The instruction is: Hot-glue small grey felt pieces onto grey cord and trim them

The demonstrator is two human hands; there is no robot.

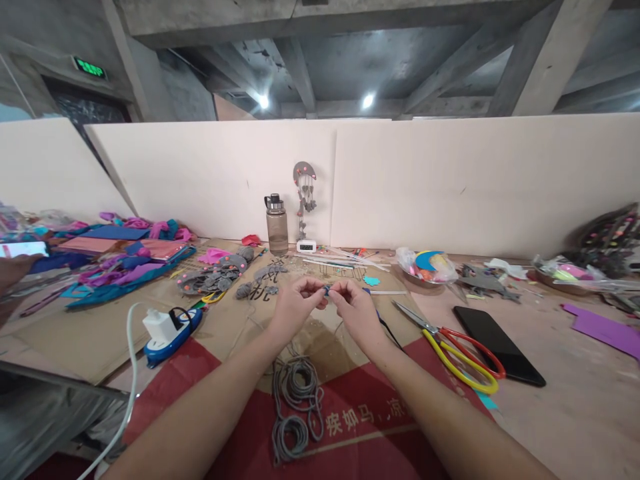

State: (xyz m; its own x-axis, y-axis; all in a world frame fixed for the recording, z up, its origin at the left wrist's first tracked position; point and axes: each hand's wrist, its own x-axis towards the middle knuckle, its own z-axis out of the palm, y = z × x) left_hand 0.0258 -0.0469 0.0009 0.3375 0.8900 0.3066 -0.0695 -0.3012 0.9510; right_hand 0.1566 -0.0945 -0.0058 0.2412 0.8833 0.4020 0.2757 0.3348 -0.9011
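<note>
My left hand [299, 303] and my right hand [353, 307] meet above the middle of the cardboard. The fingertips of both are pinched on a small blue-green piece [327, 291], mostly hidden and too small to name. A thin grey cord trails below the left hand. Nearer to me, coils of grey cord [300, 380] lie on the red part of the cardboard. Grey felt pieces [215, 272] with pink dots are piled left of my hands. To the right lie scissors [435, 330] with one red and one yellow handle.
A black phone [500, 347] lies beside the scissors. Behind my hands stand a bottle [277, 227], a small digital clock [306, 247] and a hanging grey moon ornament [304, 175]. A blue-white power strip [173, 339] is at left. Another person's hand [15, 270] holds a lit phone, far left.
</note>
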